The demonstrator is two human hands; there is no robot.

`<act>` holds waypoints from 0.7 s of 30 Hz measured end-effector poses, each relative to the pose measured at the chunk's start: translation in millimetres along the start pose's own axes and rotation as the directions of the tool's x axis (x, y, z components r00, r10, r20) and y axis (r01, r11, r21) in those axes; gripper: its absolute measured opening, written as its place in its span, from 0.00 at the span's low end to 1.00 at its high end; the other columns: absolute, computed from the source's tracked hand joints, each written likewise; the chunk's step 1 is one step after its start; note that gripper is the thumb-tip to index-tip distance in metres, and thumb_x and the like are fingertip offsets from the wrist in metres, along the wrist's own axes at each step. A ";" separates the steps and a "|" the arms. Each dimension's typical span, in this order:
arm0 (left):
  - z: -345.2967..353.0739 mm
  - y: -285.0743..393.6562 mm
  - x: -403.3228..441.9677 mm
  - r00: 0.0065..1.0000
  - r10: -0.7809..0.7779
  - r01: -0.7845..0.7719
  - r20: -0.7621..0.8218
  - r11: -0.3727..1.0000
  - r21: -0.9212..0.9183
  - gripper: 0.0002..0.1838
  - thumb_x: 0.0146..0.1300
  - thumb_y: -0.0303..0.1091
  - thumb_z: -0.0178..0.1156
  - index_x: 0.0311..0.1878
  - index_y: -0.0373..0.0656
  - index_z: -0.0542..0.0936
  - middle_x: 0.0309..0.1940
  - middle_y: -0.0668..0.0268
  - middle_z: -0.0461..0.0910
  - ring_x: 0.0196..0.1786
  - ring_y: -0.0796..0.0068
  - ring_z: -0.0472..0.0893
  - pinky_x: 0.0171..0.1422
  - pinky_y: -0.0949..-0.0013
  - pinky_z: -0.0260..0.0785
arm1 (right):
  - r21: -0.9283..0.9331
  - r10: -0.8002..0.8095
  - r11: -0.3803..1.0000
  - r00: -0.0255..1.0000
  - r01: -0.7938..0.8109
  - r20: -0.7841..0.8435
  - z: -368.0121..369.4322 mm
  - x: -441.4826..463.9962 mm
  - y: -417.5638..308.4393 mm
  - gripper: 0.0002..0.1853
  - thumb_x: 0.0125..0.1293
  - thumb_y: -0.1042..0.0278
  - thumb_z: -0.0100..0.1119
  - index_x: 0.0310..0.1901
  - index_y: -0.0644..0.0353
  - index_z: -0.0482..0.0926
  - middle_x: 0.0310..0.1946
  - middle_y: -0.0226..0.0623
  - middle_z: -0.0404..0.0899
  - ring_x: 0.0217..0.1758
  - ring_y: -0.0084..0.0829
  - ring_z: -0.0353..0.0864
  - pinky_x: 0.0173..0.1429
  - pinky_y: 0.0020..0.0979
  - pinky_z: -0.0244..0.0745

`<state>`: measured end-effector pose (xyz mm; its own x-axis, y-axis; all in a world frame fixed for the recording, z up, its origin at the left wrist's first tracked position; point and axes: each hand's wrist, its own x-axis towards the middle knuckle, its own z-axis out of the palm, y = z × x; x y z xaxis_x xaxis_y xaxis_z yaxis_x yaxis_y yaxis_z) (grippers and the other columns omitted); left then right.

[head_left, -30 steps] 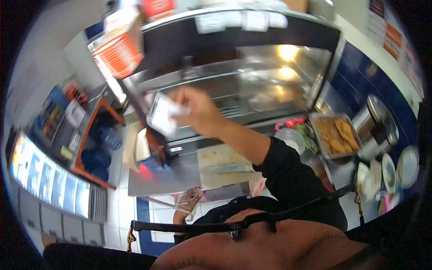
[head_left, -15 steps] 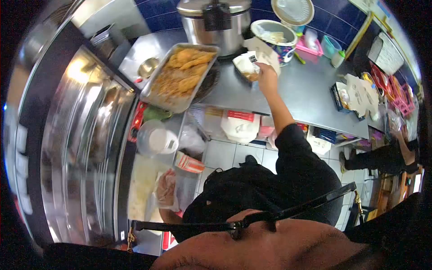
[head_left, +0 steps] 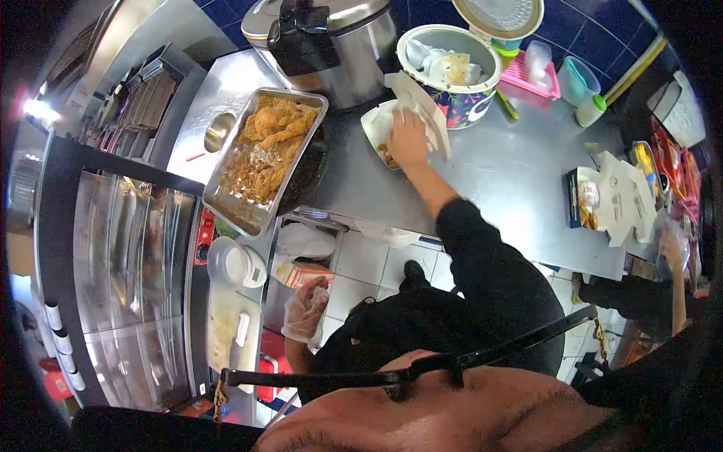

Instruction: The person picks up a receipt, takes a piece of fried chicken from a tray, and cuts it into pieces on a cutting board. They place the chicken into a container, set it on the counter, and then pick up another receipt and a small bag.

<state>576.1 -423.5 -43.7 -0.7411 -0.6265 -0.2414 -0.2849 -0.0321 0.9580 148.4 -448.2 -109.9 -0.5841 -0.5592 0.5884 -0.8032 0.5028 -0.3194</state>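
Toward one o'clock on the steel tabletop [head_left: 493, 177], an open paper box [head_left: 431, 120] stands with its lid raised, and the fingers of my right hand [head_left: 407, 139] reach down into it; I cannot tell whether they grip anything. At seven o'clock my left hand [head_left: 305, 311], in a clear plastic glove [head_left: 292, 325], hangs with its fingers loosely bent and released. A tray [head_left: 235, 209] of fried food [head_left: 280, 124] lies at ten o'clock.

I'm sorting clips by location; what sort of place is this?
Probably a fried-food takeaway kitchen: a rectangular metal tray of golden-brown fried pieces, a black-framed glass display cabinet and an open white cardboard food box suggest it.
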 end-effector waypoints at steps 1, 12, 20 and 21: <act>-0.9 0.3 -0.6 0.999 -0.027 0.028 -0.040 0.999 0.036 0.24 0.61 0.37 0.62 0.58 0.38 0.71 0.50 0.60 0.76 0.56 0.71 0.73 0.62 0.69 0.62 | 0.130 0.028 0.991 0.998 -0.035 0.061 -20.5 -15.2 -7.5 0.19 0.56 0.63 0.55 0.48 0.61 0.71 0.49 0.46 0.73 0.58 0.48 0.68 0.62 0.48 0.61; 36.2 27.8 58.7 0.993 -0.039 0.053 0.108 0.989 -0.135 0.20 0.62 0.32 0.60 0.55 0.35 0.72 0.45 0.63 0.77 0.50 0.74 0.75 0.57 0.72 0.65 | 0.025 -0.052 0.999 0.839 0.045 0.542 -108.9 -133.5 81.2 0.16 0.56 0.56 0.61 0.42 0.56 0.74 0.46 0.35 0.73 0.59 0.35 0.67 0.63 0.43 0.61; 86.8 20.4 112.6 0.908 0.048 0.018 0.417 0.988 -0.152 0.23 0.62 0.37 0.62 0.57 0.37 0.71 0.53 0.60 0.74 0.54 0.71 0.74 0.62 0.70 0.62 | -0.253 -0.147 0.906 0.811 0.341 0.566 -245.1 -216.2 254.7 0.17 0.59 0.61 0.53 0.49 0.57 0.75 0.57 0.36 0.71 0.68 0.37 0.61 0.72 0.44 0.52; 105.3 42.8 106.5 0.917 -0.034 0.143 0.398 0.959 -0.247 0.24 0.63 0.38 0.61 0.58 0.37 0.70 0.54 0.60 0.74 0.55 0.69 0.74 0.62 0.69 0.63 | -0.294 -0.114 0.885 0.779 0.362 0.617 -257.8 -214.1 270.3 0.18 0.60 0.62 0.51 0.51 0.56 0.75 0.59 0.36 0.70 0.69 0.36 0.60 0.72 0.44 0.52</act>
<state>421.0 -409.6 -44.6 -0.9116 -0.2634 -0.3157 -0.2290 -0.3124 0.9219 86.6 -22.6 -130.7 -0.4359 -0.8992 0.0366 -0.8875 0.4363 0.1484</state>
